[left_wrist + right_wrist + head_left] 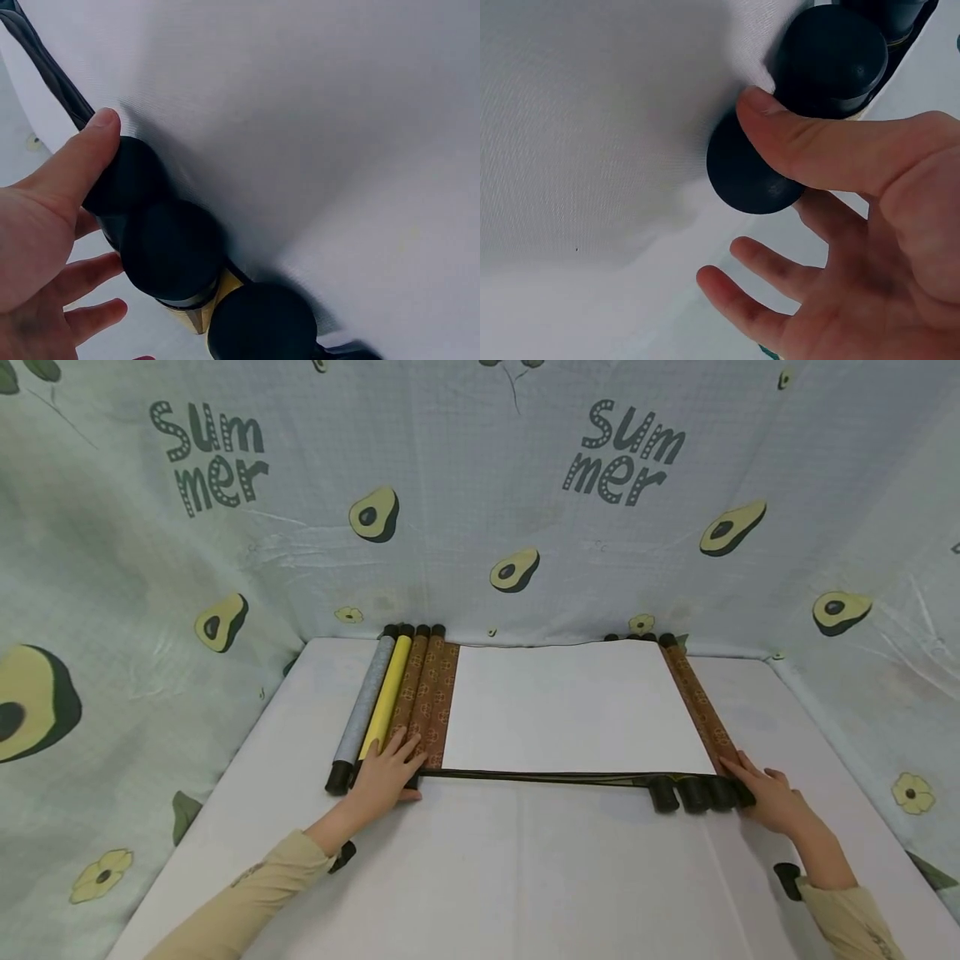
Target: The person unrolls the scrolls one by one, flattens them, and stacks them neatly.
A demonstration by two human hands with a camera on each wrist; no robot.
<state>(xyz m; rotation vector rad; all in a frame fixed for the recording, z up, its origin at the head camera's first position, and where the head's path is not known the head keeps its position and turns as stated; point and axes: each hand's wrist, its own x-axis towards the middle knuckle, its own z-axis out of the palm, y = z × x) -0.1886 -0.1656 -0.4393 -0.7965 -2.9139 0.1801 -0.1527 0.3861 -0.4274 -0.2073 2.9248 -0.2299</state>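
Note:
A scroll lies partly unrolled, its white sheet point(577, 702) flat between brown patterned rolls at left and right. My left hand point(382, 777) is over the near ends of the left rolls, fingers spread across the brown roll point(426, 693). In the left wrist view its thumb point(97, 150) presses a black end knob point(135, 176), with a finger behind it. At the right brown roll point(693, 697), my right hand point(776, 802) pinches the near black end knob point(750, 169) between thumb and index finger; the other fingers extend loosely.
Beside the left brown rolls lie a yellow roll point(388, 693) and a grey roll point(366, 697). Several black knobs point(693, 793) line the near right edge. Everything rests on a white table point(525, 877), backed by an avocado-print cloth point(450, 485).

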